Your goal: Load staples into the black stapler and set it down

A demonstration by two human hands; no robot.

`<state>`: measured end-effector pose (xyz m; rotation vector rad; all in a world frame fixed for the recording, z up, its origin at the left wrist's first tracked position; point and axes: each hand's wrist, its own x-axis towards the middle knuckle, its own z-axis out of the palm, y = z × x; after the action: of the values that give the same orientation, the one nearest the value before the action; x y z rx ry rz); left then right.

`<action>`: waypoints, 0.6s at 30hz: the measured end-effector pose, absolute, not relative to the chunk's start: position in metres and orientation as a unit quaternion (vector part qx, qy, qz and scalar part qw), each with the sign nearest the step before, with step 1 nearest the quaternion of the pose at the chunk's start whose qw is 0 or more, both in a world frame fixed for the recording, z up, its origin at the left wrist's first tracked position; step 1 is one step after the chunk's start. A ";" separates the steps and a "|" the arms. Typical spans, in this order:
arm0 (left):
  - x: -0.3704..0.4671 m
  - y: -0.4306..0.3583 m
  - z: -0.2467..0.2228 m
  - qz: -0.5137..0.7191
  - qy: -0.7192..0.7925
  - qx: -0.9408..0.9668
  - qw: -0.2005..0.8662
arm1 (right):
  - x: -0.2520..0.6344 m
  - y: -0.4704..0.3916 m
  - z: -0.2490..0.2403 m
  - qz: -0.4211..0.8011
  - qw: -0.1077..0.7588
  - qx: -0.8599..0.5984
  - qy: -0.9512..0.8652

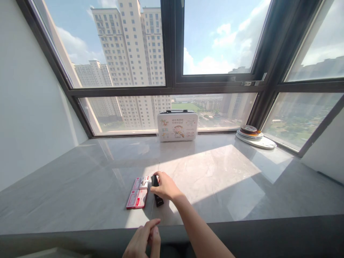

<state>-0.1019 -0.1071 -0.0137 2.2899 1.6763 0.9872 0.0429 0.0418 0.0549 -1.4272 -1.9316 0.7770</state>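
Our right hand pinches the stapler near the sill's front edge, seemingly taking hold; moving it calls for firmness. Our left hand curls loosely, empty.

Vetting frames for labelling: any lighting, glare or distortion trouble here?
Head view: a bright sunlit patch on the ledge, with hard-edged shade beside it; head view: dark window frame against bright sky, its sides slanting, likely wide-angle distortion; head view: black object at the right hand shows little detail, and the red-and-white boxes' small print is unreadable.
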 end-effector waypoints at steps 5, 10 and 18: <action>-0.065 -0.081 0.009 0.336 0.545 0.767 0.037 | 0.110 0.022 0.063 0.271 0.275 -0.520 -0.762; -0.033 -0.057 0.017 0.225 0.520 0.824 0.013 | 0.117 -0.004 0.050 0.207 0.317 -0.577 -0.724; -0.041 -0.044 -0.002 0.212 0.556 0.803 -0.030 | 0.128 0.016 0.044 0.380 0.587 -0.499 -0.512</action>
<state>-0.0411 -0.0442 -0.0025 2.5733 1.7802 0.6804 0.1282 0.0160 0.0437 -1.1626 -1.1938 0.8845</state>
